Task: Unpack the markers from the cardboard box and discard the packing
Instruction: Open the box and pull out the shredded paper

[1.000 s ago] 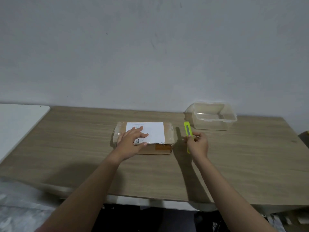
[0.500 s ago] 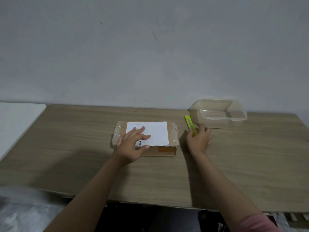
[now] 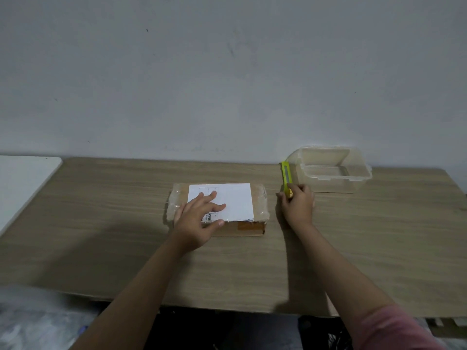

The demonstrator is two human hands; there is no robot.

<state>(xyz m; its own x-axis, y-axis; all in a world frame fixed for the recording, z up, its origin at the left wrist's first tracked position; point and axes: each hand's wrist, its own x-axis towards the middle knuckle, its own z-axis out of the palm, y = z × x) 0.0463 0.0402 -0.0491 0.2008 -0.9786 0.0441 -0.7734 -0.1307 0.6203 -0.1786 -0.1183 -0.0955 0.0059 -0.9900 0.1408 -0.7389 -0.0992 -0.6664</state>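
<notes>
A flat cardboard box [image 3: 250,224], taped shut and bearing a white label, lies in the middle of the wooden table [image 3: 101,223]. My left hand [image 3: 197,221] rests flat on its near-left top, fingers spread, pressing it down. Just right of the box, my right hand [image 3: 298,205] grips a yellow-green utility knife [image 3: 286,176] by its lower end, the knife pointing away from me along the table. The markers are hidden inside the box.
A clear plastic container [image 3: 333,170] without a lid stands at the back right, close to the knife tip. A white table surface [image 3: 22,183] adjoins at the left. Crumpled plastic sheeting [image 3: 38,322] lies below the table's near-left edge.
My right hand has lowered the knife from an upright hold down toward the table beside the box. The left hand has stayed on the box.
</notes>
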